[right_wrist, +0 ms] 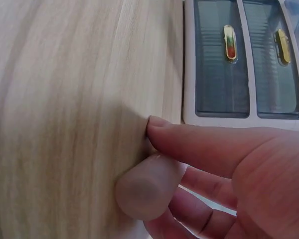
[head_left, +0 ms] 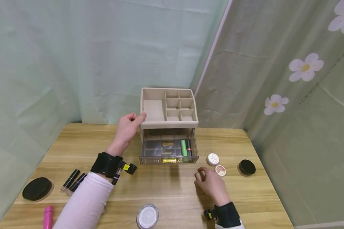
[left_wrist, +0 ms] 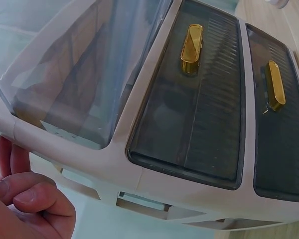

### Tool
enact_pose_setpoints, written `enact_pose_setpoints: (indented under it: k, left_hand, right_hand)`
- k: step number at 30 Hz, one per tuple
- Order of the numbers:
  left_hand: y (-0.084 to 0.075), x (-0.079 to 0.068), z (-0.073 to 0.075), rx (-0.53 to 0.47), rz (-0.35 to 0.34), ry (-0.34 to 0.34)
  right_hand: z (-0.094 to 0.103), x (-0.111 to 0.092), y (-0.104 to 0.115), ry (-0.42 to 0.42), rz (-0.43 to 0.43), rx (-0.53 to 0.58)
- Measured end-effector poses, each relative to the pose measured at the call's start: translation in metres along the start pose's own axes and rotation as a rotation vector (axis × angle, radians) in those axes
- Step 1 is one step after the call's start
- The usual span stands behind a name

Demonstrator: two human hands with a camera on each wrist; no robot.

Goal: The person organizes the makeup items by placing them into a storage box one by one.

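A beige cosmetics organizer [head_left: 169, 125] with a compartmented top stands at the back of the table. My left hand [head_left: 128, 127] grips its left side near the top, thumb at the rim and fingers curled. Its clear top drawer [head_left: 149, 160] is pulled out, with a green tube [head_left: 184, 147] and a dark tube [head_left: 189, 149] lying at the right side inside. Lower drawers with gold handles [left_wrist: 191, 50] are closed. In front of the organizer, to the right, my right hand [head_left: 213, 184] holds a small pale pink cylinder [right_wrist: 144, 191] between thumb and fingers, low over the tabletop.
Right of the organizer lie a white patterned jar [head_left: 213, 159], a small round palette [head_left: 220, 170] and a black-lidded jar [head_left: 247, 167]. A round silver compact [head_left: 147, 216] is at the front. On the left are a black compact [head_left: 38, 189], two black-capped tubes [head_left: 71, 179] and a pink tube [head_left: 48, 218].
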State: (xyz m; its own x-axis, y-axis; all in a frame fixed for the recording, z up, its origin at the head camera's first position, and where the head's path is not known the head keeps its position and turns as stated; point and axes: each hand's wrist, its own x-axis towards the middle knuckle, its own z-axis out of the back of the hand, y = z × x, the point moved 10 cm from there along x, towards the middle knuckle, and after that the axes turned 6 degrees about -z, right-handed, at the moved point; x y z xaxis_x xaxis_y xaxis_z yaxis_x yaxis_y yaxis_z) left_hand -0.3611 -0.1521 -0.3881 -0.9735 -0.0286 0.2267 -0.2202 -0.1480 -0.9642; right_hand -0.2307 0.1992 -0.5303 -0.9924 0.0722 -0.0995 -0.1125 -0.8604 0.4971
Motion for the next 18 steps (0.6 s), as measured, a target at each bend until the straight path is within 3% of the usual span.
enact_pose_setpoints:
  k: [18]
  left_hand:
    - [-0.0031,-0.0008,0.0015,0.009,0.006,0.009]
  right_hand:
    - [-0.0021,0.0024,-0.0080,-0.002,-0.011,0.010]
